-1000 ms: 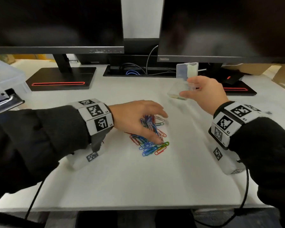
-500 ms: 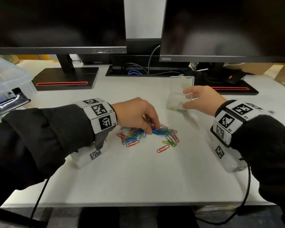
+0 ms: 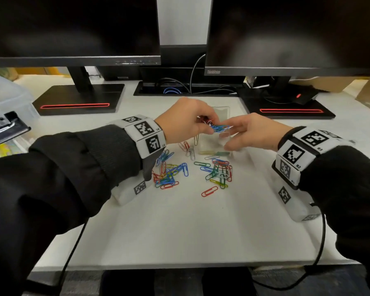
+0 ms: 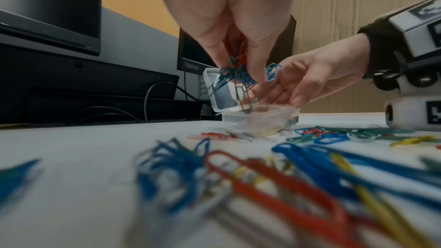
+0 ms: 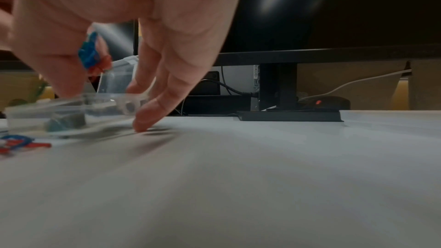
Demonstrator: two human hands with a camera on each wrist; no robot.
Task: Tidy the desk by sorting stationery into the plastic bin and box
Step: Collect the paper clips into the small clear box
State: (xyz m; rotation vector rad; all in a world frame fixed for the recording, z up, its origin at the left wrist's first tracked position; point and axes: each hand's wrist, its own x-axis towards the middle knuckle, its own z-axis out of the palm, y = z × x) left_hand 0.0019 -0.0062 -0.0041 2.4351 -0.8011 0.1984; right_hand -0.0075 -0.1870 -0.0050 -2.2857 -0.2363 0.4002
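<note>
My left hand (image 3: 212, 124) pinches a bunch of coloured paper clips (image 3: 219, 128) over a small clear plastic box (image 3: 212, 147) standing on the white desk. The box's hinged lid (image 3: 221, 113) stands open behind it. My right hand (image 3: 224, 139) grips the box by its sides, thumb near me and fingers on the far side. In the left wrist view the clips (image 4: 238, 76) dangle from my left hand (image 4: 241, 74) just above the box (image 4: 260, 118). In the right wrist view the box (image 5: 71, 108) sits between the thumb and fingers of my right hand (image 5: 102, 105). Several loose clips (image 3: 173, 171) lie scattered nearer me.
Two dark monitors stand at the back on black bases (image 3: 77, 99). A large clear plastic bin (image 3: 6, 97) and a black clipboard (image 3: 6, 129) sit at the far left. A black mouse (image 3: 301, 97) lies at the back right, with cardboard boxes (image 3: 367, 92) beyond it.
My left hand gathered clips from the pile and lifted them up and right over the box. My right hand brought the box down from the air onto the desk, closer to the pile.
</note>
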